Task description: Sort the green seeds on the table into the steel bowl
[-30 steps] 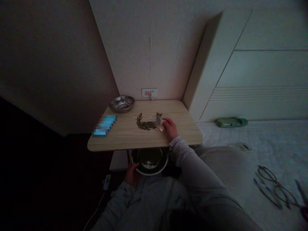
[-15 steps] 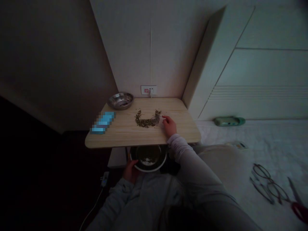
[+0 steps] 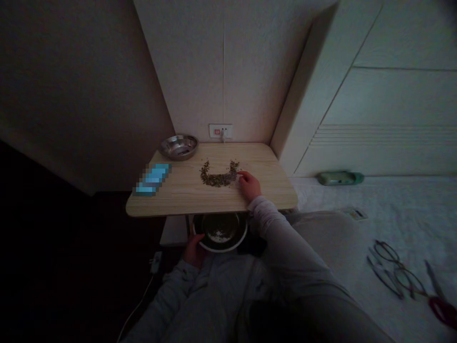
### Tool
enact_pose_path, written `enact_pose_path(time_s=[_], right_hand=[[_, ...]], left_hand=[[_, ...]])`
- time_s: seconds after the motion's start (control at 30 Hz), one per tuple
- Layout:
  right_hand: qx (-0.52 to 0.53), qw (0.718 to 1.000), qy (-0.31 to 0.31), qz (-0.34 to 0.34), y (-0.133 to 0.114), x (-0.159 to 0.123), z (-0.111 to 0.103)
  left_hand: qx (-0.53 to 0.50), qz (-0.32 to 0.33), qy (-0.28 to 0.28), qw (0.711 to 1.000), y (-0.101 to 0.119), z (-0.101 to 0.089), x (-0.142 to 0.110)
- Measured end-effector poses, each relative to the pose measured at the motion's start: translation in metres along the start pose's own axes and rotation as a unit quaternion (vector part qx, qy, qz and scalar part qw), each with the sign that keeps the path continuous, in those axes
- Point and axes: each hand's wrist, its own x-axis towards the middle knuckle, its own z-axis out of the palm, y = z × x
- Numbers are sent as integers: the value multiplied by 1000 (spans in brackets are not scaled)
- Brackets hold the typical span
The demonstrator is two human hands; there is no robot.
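Note:
Dark greenish-brown bits, like dried leaves or seeds (image 3: 214,180), lie in a U-shaped band on the small wooden table (image 3: 178,200). My right hand (image 3: 249,186) is at the right end of this band, fingers pinched. A small greyish, see-through piece (image 3: 231,176) shows at its fingertips, too blurred to name. Below the table's front edge, my left hand (image 3: 194,250) grips the left rim of a round, white-rimmed bowl (image 3: 222,248). More dark bits are scattered inside the bowl, and the table edge hides its far side.
A steel bowl (image 3: 179,148) stands at the table's back left, with a blurred-out blue phone-like object (image 3: 153,180) in front. A wall socket (image 3: 220,131) is behind. On the bed to the right lie a green case (image 3: 340,178), glasses (image 3: 387,251) and red-handled scissors (image 3: 442,309).
My right hand has shifted slightly left, closer to the bits, with the see-through piece at its fingertips. The left hand keeps its grip on the bowl. The view has tilted slightly.

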Motion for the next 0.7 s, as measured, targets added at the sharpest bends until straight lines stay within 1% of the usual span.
enact_pose_path(time_s=[0.1, 0.2, 0.3, 0.43, 0.57, 0.7], right_hand=[[4, 1000, -13, 1, 1, 0, 0], [40, 999, -21, 2, 3, 1, 1], [65, 998, -5, 0, 4, 2, 2], [44, 999, 18, -8, 4, 2, 2], [12, 1000, 9, -12, 1, 1, 2], [6, 1000, -4, -3, 0, 1, 1]], left_hand=[[3, 11, 1, 1000, 0, 0, 0], [5, 14, -1, 1000, 1, 1, -2], [14, 17, 0, 1000, 1, 2, -4], [37, 25, 3, 999, 1, 4, -8], [54, 14, 23, 998, 3, 1, -11], [66, 16, 39, 997, 5, -4, -16]])
